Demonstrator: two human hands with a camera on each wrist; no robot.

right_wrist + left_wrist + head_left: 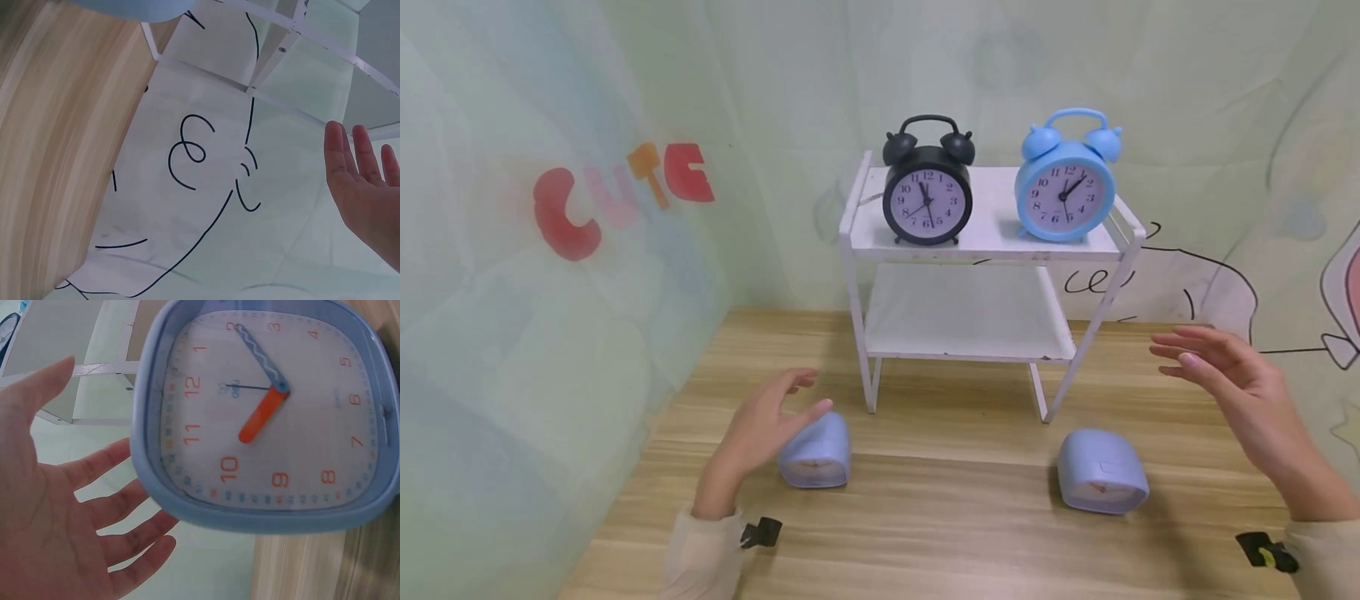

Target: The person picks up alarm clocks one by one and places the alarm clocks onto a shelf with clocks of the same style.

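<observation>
My left hand (760,425) is held over the left side of a small periwinkle-blue clock (827,450), thumb and fingers spread apart. In the left wrist view that clock's face (312,425) looms close, with orange numerals and an orange hour hand; the fingertips (119,456) pass behind its edge, and whether they touch cannot be told. My right hand (1247,387) hovers in the air, fingers loosely bent and holding nothing. Below and left of it, a matching periwinkle-blue clock (1101,462) stands on the wooden tabletop (955,525).
Behind both clocks stands a white two-tier rack (970,312). On its upper tier are a black twin-bell alarm clock (928,200) at left and a light-blue twin-bell alarm clock (1065,196) at right. Pale green printed cloth (790,208) hangs at the back and left.
</observation>
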